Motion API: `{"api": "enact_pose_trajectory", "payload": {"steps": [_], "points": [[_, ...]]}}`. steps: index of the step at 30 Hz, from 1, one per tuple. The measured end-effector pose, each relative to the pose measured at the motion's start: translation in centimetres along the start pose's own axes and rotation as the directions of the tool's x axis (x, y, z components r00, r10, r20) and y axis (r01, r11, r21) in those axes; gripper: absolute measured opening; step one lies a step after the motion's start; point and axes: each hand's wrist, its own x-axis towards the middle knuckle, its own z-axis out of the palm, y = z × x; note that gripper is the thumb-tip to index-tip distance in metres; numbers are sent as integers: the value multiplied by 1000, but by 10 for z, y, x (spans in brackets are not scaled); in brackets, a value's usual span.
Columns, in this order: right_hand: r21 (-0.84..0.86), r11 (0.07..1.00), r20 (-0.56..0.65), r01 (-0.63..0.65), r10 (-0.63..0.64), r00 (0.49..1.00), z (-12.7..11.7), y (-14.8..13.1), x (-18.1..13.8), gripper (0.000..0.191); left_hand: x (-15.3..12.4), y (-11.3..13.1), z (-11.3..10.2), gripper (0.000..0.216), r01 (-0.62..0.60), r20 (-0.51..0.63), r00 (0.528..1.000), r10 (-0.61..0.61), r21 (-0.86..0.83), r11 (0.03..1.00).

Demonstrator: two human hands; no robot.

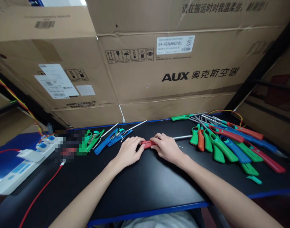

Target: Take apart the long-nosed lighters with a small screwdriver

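Note:
My left hand (129, 149) and my right hand (167, 147) meet at the middle of the black table (140, 183). Both grip a red-handled long lighter (148, 144). Its metal tube (182, 137) sticks out to the right past my right hand. My fingers hide most of the red handle. A ring shows on a finger of my right hand.
A pile of several green, blue and red lighters (230, 142) lies at the right. A smaller group of blue and green ones (107, 137) lies left of my hands. White power strips (21, 164) with red wires sit at the far left. Large cardboard boxes (173, 63) wall off the back.

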Motion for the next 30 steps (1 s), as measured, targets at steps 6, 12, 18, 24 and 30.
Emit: {"api": "enact_pose_trajectory", "payload": {"steps": [6,12,18,24,30], "points": [[-91,996,-151,14,-27,988,-4,-3,0,26,0,-1,-1,15,-69,-260,964,61,-20,997],[-160,987,-183,-18,-12,983,-8,-15,-6,26,0,-1,-2,8,-152,-317,935,157,42,988],[-127,989,-153,-77,57,987,-4,-26,-8,23,0,1,1,7,-116,-329,932,149,119,986],[-98,991,-137,-93,79,987,-3,-29,-8,23,0,5,2,5,-80,-358,920,161,230,970],[-79,992,-139,-97,86,987,-3,-30,-9,24,0,7,0,8,-61,-353,922,156,265,962]]}}
